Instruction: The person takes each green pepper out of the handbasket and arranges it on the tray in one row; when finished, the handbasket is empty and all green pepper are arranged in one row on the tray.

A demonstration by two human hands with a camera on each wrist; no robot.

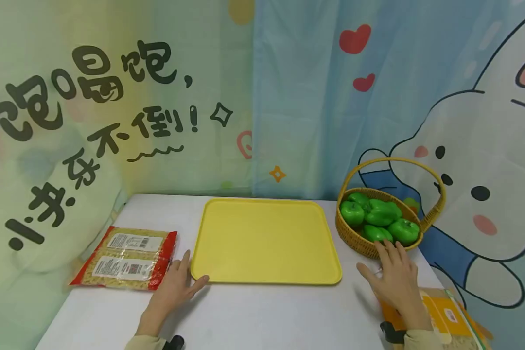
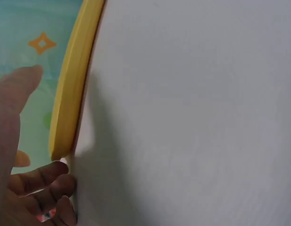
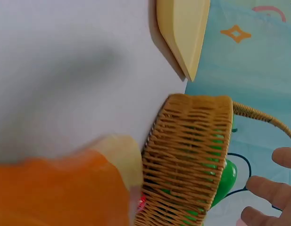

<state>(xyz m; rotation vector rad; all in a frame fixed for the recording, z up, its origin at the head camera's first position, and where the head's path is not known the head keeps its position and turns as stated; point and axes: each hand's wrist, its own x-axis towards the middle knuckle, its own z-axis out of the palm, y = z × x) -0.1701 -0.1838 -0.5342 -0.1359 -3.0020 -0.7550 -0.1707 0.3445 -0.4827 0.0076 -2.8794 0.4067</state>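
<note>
A yellow tray (image 1: 267, 241) lies flat on the white table. At its lower left corner is my left hand (image 1: 173, 288), thumb and fingers spread around the corner. In the left wrist view those fingertips sit right by the end of the tray's edge (image 2: 70, 94). My right hand (image 1: 393, 279) is stretched out in front of the wicker basket (image 1: 356, 237), its fingertips overlapping the front rim in the head view. Green bell peppers (image 1: 382, 213) fill the basket, and its handle arches over them. Nothing is gripped in the right hand.
A clear packet with red ends (image 1: 127, 257) lies left of the tray, close to my left fingers. An orange and yellow packet (image 1: 448, 316) sits at the right, under my right forearm. A printed curtain (image 1: 297, 97) hangs behind the table.
</note>
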